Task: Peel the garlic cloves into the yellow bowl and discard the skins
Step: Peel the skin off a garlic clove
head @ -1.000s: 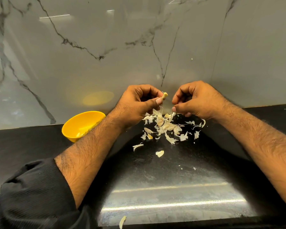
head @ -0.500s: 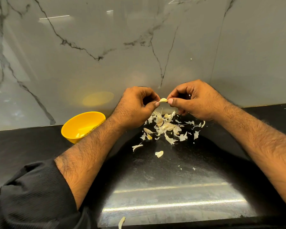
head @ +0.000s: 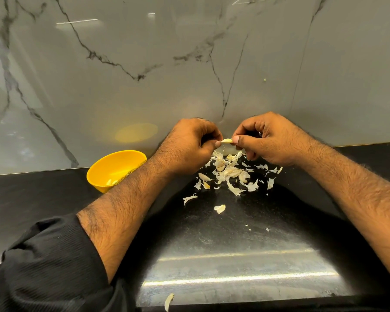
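Observation:
A pale garlic clove (head: 227,141) hangs between both hands above the black counter. My left hand (head: 189,146) pinches its left end with thumb and curled fingers. My right hand (head: 266,139) pinches its right end the same way. Directly below lies a heap of garlic skins and cloves (head: 230,172). The yellow bowl (head: 113,170) stands to the left against the wall, partly behind my left forearm, with a few peeled cloves (head: 109,182) inside.
Loose skin scraps (head: 220,208) lie scattered on the black counter (head: 234,244) toward me, and one piece (head: 169,301) sits at the front edge. A marble wall (head: 189,64) rises straight behind the hands and bowl.
The hands came together from a slight gap, and my right hand now pinches the clove that my left hand held alone. The clove has turned from upright to lying level.

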A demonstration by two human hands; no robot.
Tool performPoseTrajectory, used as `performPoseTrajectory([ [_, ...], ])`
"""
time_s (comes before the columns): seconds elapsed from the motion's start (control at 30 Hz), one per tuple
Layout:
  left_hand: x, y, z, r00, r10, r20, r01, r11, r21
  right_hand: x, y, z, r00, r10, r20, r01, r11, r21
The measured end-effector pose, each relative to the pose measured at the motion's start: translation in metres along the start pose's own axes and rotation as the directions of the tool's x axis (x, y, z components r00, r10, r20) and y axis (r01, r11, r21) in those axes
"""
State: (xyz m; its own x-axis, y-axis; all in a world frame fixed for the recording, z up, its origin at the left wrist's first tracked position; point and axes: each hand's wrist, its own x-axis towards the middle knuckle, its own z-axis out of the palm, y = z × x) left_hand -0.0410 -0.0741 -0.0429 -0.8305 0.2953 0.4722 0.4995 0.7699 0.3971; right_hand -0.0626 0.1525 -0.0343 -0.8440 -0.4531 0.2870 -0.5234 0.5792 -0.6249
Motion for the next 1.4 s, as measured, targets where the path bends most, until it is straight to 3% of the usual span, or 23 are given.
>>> performPoseTrajectory([
  [0.43,-0.001,0.008,-0.002,0.999,0.03,-0.013,-0.029,0.994,0.105,-0.002,-0.001,0.001,0.999,0.014,0.044,-0.012,0.999,-0.046],
  [0.77,-0.001,0.006,-0.002,1.0,0.022,-0.008,-0.021,0.997,0.073,-0.003,-0.002,0.001,1.0,0.006,0.028,-0.004,0.998,-0.058],
  [1.03,-0.001,-0.002,-0.002,0.997,-0.062,0.038,0.069,0.965,-0.255,-0.001,0.001,0.001,1.0,0.009,-0.009,-0.008,1.0,0.028],
  [1.23,-0.004,-0.001,-0.007,0.991,-0.069,0.116,0.131,0.712,-0.689,0.001,0.005,0.002,0.992,0.115,-0.044,-0.116,0.993,-0.025],
  [1.3,-0.003,-0.002,-0.008,0.99,-0.094,0.107,0.142,0.671,-0.728,0.002,0.006,0.002,0.985,0.164,-0.054,-0.164,0.986,0.004],
  [1.4,-0.003,-0.004,-0.005,0.987,-0.148,0.059,0.15,0.737,-0.66,0.003,0.008,0.0,0.978,0.208,-0.012,-0.207,0.975,0.076],
])
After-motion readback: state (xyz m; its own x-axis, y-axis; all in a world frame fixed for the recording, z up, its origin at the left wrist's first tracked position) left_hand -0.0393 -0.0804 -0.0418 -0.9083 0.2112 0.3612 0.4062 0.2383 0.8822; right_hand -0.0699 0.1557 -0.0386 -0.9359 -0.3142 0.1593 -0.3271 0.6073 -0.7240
